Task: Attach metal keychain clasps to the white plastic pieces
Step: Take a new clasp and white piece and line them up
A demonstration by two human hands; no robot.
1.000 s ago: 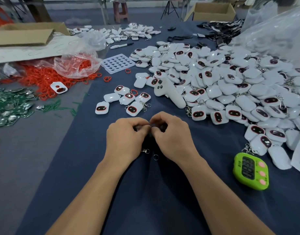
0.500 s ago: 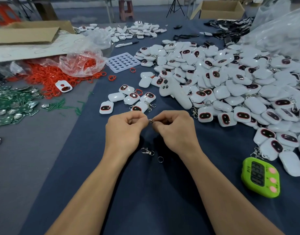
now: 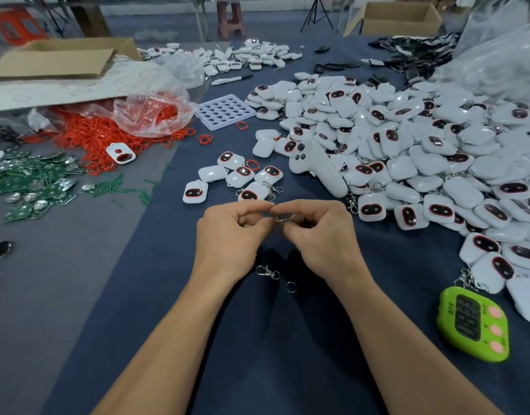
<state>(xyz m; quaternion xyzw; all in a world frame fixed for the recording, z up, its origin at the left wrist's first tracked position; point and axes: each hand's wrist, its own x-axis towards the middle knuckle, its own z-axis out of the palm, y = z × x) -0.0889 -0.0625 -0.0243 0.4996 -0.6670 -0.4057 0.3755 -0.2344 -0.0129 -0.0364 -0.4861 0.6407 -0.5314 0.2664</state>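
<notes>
My left hand [image 3: 229, 235] and my right hand [image 3: 319, 235] meet fingertip to fingertip above the dark blue cloth. Between them they pinch a small metal keychain clasp [image 3: 279, 220], mostly hidden by the fingers. A second metal clasp [image 3: 267, 271] and a loose split ring [image 3: 291, 286] lie on the cloth just below my hands. A small group of white plastic pieces [image 3: 237, 178] with dark red-rimmed windows lies just beyond my hands. A large heap of the same white pieces [image 3: 407, 151] covers the right half of the table.
A green timer [image 3: 473, 323] lies at the right front. A white game controller [image 3: 317, 169] rests against the heap. Red rings [image 3: 87, 133] spill from a plastic bag at left, beside green circuit boards [image 3: 30, 184]. A white grid tray [image 3: 225, 111] and a cardboard box [image 3: 57, 56] sit further back.
My hands have lifted slightly and parted a little, so the clasp between the fingertips now shows. The clasp and ring on the cloth have not moved.
</notes>
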